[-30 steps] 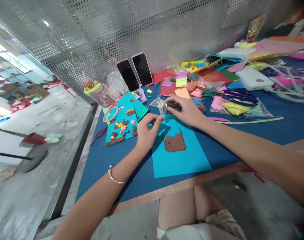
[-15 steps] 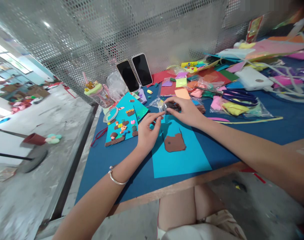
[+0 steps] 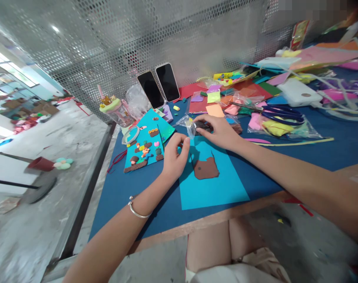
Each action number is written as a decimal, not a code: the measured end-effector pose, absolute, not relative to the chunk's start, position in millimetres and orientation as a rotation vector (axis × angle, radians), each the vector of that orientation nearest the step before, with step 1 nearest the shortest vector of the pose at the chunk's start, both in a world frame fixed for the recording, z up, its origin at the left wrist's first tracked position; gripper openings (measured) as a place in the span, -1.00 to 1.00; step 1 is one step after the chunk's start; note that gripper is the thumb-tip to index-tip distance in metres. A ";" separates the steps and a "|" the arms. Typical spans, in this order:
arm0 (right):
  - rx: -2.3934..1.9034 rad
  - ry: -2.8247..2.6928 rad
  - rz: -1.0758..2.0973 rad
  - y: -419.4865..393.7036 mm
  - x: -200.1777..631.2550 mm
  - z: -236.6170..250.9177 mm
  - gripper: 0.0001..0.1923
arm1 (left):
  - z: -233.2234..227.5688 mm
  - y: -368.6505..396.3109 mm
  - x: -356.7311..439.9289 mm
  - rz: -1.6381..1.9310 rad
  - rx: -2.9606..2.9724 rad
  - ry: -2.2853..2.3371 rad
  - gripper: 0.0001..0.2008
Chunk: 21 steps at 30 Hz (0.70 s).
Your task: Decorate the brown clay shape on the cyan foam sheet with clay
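My right hand [image 3: 218, 131] presses on a small clear plastic bag [image 3: 190, 125] with dark clay inside, at the far edge of a light blue sheet [image 3: 214, 184]. My left hand [image 3: 173, 155], a silver bangle on its wrist, has its fingers curled near the bag's left end; whether they pinch the bag or a small bit is too small to tell. A flat brown clay shape [image 3: 206, 169] lies on the sheet just below both hands.
A second blue card with small clay figures [image 3: 143, 147] lies to the left. Two phones [image 3: 159, 86] lean on the perforated metal wall. Coloured foam pieces, blue scissors [image 3: 282, 114], a white power bank [image 3: 298, 92] and cables crowd the right. The table's edge [image 3: 196, 224] is near my knees.
My left hand's fingers have curled and drawn slightly back from the bag's end. The right hand has stayed on the bag.
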State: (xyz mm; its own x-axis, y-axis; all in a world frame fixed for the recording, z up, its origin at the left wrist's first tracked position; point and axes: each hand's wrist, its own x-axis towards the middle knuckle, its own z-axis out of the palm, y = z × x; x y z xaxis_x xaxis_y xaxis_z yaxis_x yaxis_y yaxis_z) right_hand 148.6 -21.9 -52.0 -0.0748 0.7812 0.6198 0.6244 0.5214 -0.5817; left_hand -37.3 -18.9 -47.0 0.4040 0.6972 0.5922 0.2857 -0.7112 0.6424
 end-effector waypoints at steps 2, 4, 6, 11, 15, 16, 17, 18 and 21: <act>-1.183 -1.783 0.202 -22.0 148.4 -51.6 -0.78 | -47.4 -19.1 -36.5 1.263 2.213 0.834 -0.70; -1.181 -1.785 0.215 -22.0 148.3 -51.5 -0.78 | -47.6 -19.1 -36.0 1.266 2.220 0.829 -0.81; -1.179 -1.780 0.231 -21.8 148.4 -51.5 -0.78 | -47.5 -19.1 -35.8 1.263 2.236 0.822 -0.88; -1.189 -1.779 0.234 -21.6 148.5 -51.5 -0.78 | -46.9 -19.2 -36.3 1.251 2.243 0.812 -0.85; -1.181 -1.785 0.234 -21.9 148.9 -51.8 -0.77 | -47.2 -19.3 -36.6 1.259 2.244 0.803 -0.85; -1.179 -1.786 0.231 -21.9 149.1 -52.0 -0.77 | -47.3 -19.2 -36.5 1.265 2.244 0.791 -0.86; -1.178 -1.789 0.227 -21.9 149.2 -52.2 -0.77 | -47.4 -19.2 -36.4 1.271 2.244 0.778 -0.87; -1.177 -1.792 0.222 -21.9 149.4 -52.5 -0.77 | -47.4 -19.1 -36.2 1.274 2.242 0.765 -0.87; -1.175 -1.793 0.203 -21.3 149.6 -53.3 -0.77 | -47.7 -19.1 -35.3 1.289 2.235 0.727 -0.90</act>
